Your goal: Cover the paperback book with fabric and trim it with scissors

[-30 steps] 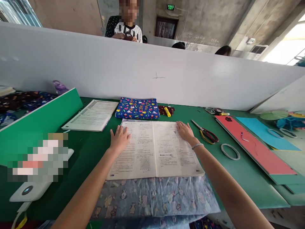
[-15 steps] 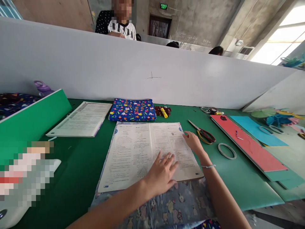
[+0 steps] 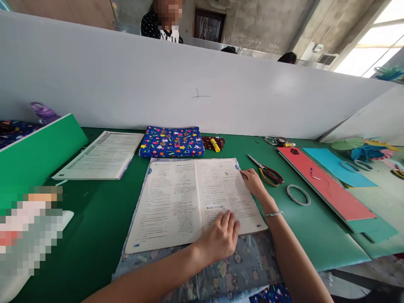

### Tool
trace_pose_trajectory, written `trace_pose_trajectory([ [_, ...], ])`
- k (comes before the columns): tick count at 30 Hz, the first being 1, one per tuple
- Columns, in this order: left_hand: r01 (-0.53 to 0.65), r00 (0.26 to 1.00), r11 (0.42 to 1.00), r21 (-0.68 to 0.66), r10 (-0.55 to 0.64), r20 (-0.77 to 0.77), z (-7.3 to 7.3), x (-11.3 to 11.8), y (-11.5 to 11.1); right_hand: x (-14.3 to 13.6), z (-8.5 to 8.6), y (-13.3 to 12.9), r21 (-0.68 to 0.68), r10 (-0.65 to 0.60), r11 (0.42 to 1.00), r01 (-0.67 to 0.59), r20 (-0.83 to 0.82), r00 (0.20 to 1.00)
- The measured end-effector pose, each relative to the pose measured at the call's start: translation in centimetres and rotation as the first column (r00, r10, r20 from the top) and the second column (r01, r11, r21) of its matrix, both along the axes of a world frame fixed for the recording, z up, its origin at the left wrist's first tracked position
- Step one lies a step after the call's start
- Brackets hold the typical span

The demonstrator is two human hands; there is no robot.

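Note:
An open printed book lies on a grey-blue cloth with animal prints. Across the lower part of its right-hand page rests my left hand, palm down, its fingers slightly bent and close together. My right hand is at the book's right edge near the upper corner, with thumb and forefinger closed on the page edge. A white band circles that wrist. Just right of this hand lie scissors with red and yellow handles and a pale tape ring.
Behind the book lie a blue patterned pouch and a yellow glue stick. Another printed book is at left, beside a green board. Red card and blue card lie right. A white partition stands behind; a person is beyond.
My left hand has slid slightly down the right page, and its spread fingers have drawn together. My right fingers have closed at the page edge. The view has shifted a little.

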State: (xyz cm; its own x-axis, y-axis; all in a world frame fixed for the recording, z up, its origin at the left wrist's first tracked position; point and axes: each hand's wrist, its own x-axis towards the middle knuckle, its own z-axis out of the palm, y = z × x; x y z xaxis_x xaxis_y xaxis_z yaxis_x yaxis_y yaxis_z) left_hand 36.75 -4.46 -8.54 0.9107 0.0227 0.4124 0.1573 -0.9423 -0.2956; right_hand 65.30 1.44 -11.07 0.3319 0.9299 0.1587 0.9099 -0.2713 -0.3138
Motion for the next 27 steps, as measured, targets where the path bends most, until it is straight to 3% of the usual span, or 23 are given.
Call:
trace_pose_trajectory([
  [7, 0.099, 0.992, 0.99, 0.098, -0.105, 0.066, 0.7, -0.4, 0.8, 0.0, -0.2, 0.0, 0.011, 0.014, 1.0, -0.014, 0.004, 1.0],
  [20, 0.049, 0.996, 0.998, 0.027, -0.051, 0.079, 0.4, -0.6, 0.5, -0.3, -0.3, -0.4, 0.053, -0.006, 0.999, 0.005, 0.022, 1.0],
  [27, 0.054, 0.995, 0.999, -0.006, -0.054, 0.08, 0.0, -0.8, 0.4, -1.3, 0.7, -1.1, 0.113, -0.007, 0.994, 0.004, 0.022, 1.0],
])
